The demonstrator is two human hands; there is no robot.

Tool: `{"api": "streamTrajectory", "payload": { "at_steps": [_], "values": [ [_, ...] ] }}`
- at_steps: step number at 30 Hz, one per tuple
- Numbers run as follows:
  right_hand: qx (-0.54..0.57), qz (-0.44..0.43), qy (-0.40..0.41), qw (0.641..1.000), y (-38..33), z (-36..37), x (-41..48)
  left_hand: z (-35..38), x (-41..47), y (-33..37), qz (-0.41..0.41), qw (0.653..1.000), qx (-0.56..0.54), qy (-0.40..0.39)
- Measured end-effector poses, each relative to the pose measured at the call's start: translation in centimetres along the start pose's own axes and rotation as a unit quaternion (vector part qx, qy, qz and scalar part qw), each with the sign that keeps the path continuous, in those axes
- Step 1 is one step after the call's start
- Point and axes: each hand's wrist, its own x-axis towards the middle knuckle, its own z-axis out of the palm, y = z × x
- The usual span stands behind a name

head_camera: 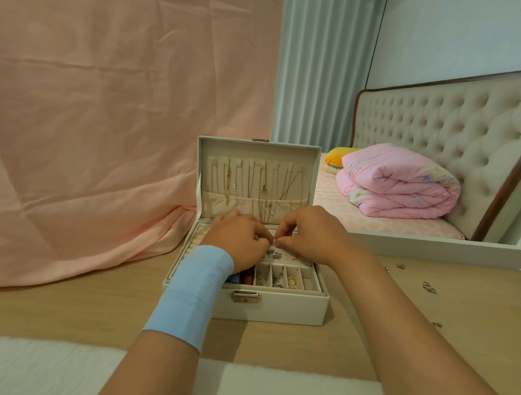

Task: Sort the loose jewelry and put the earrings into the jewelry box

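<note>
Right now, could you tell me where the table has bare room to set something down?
Bare table lies left of the jewelry box, up to the pink cloth, and before its latch, under both forearms. Right of the box loose earrings are scattered; the left hand and right hand crowd its tray.

Head-worn camera looks forward and down — near the jewelry box (292,307).

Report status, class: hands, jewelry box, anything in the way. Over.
Left hand and right hand pinch one small piece together over the open jewelry box. Loose jewelry lies on table, right side. Nothing blocks the box.
</note>
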Motion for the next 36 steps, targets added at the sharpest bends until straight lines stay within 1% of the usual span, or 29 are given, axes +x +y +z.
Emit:
{"api": "streamTrajectory", "payload": {
  "at_steps": [2,7,13,21,26,28,31,33,36],
  "values": [
    [0.003,-0.005,-0.002,1.000,-0.2,0.0,0.0,0.1,0.0,-0.1,0.003,1.000,0.006,0.000],
    [0.007,-0.003,-0.035,0.999,0.0,-0.7,-0.1,0.2,0.0,-0.2,0.006,1.000,0.020,0.007],
    [-0.001,-0.020,-0.019,1.000,-0.4,-0.2,0.1,0.2,0.1,-0.1,0.016,0.999,0.033,0.020],
    [0.041,-0.006,-0.103,0.994,0.1,-1.3,-0.1,0.2,-0.1,0.1,0.011,0.999,0.023,0.023],
    [0.029,0.005,-0.110,0.993,0.0,-1.4,0.0,0.1,-0.1,0.2,0.004,1.000,0.012,0.025],
    [0.042,0.007,-0.096,0.994,0.2,-1.5,-0.2,0.0,-0.2,0.4,0.001,1.000,-0.002,0.028],
    [0.093,0.015,-0.019,0.995,1.2,-2.6,-0.8,-0.5,-0.2,1.2,0.004,0.999,-0.022,0.037],
    [0.107,0.020,0.010,0.994,2.5,-3.7,-1.8,-1.0,-0.2,1.8,0.008,0.999,-0.013,0.035],
    [0.093,0.042,0.021,0.995,5.2,-5.5,-4.0,-2.2,-0.2,3.0,0.013,0.999,0.027,0.032]
  ]
}}
